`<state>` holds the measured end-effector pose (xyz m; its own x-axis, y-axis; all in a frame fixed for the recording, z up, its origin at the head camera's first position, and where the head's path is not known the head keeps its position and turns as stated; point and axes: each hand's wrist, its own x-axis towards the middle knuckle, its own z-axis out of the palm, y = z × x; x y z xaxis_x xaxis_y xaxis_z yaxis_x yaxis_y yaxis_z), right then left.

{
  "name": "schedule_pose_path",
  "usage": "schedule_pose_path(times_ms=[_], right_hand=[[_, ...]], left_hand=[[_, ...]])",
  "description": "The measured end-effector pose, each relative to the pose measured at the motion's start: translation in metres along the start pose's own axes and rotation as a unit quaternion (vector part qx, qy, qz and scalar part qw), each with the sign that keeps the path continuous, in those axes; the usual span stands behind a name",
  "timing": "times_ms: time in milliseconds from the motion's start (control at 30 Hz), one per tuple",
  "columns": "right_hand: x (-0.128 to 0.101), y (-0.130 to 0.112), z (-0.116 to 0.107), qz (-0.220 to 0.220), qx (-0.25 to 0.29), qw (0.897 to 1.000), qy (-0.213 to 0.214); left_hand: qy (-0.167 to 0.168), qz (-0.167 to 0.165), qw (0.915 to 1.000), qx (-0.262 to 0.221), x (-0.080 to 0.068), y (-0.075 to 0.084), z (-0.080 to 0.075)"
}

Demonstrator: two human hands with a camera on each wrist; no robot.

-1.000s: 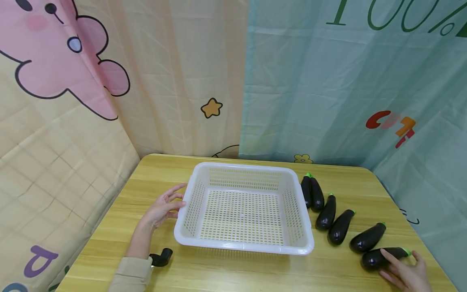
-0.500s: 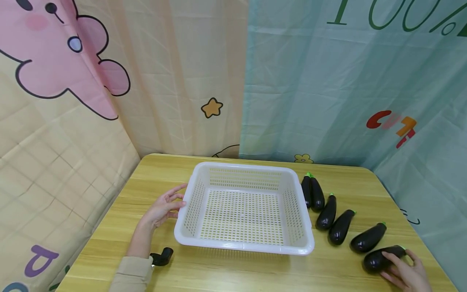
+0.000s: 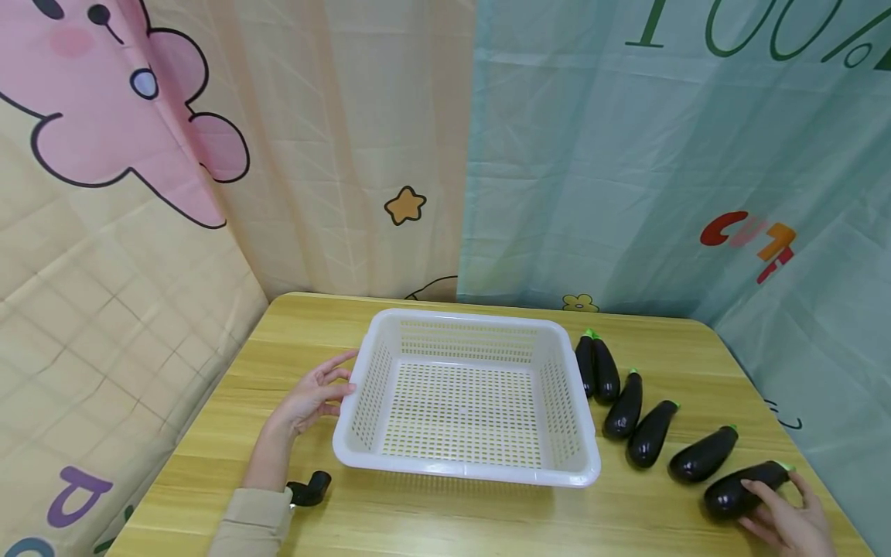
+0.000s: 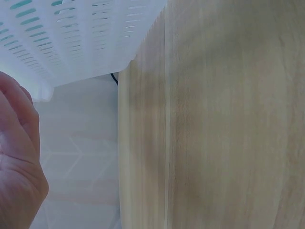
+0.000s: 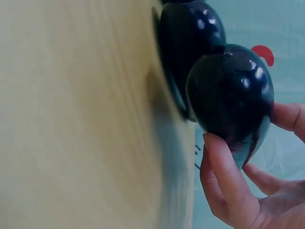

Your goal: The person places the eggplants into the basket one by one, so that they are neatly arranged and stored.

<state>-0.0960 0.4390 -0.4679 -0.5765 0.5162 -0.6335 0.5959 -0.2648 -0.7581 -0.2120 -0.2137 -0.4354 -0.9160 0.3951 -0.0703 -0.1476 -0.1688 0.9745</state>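
A white plastic basket with slotted walls is in the middle of the wooden table in the head view. My left hand holds its left rim, thumb at the top edge and fingers spread along the side. In the left wrist view, part of this hand shows beside the basket's wall. At the lower right, my right hand grips a dark glossy eggplant between thumb and fingers. The right wrist view shows the eggplant end-on, apart from the tabletop, fingertips on its sides.
Several more eggplants with green stem ends lie in a curved row right of the basket. A black object shows by the left forearm. Printed curtains hang behind and beside the table.
My right hand has shifted slightly to the right with the eggplant, whose stem end now points more upward in the head view. The left hand and the basket have stayed in place.
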Motion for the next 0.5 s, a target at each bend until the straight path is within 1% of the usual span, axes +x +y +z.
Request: schedule_pose_path(times_ms=[67, 200, 333, 400, 433, 500], right_hand=[[-0.008, -0.006, 0.001, -0.008, 0.009, 1.000, -0.007], [-0.018, -0.019, 0.008, -0.032, 0.007, 0.999, -0.024], [-0.029, -0.034, 0.017, -0.066, 0.011, 0.996, -0.063], [-0.034, -0.042, 0.022, -0.090, 0.020, 0.991, -0.095], [-0.037, -0.046, 0.024, -0.103, 0.028, 0.988, -0.116], [-0.043, -0.051, 0.031, -0.132, 0.036, 0.980, -0.142]], left_hand=[[0.001, 0.000, 1.0000, 0.001, 0.000, 0.000, 0.000], [0.001, -0.002, 1.0000, 0.002, 0.000, 0.000, -0.001], [0.000, -0.004, 1.0000, 0.001, 0.001, -0.001, -0.001], [0.001, -0.006, 1.0000, 0.000, 0.001, -0.001, -0.001], [0.001, -0.006, 1.0000, -0.001, 0.001, 0.000, -0.001], [0.000, -0.007, 1.0000, -0.002, 0.001, -0.001, -0.001]])
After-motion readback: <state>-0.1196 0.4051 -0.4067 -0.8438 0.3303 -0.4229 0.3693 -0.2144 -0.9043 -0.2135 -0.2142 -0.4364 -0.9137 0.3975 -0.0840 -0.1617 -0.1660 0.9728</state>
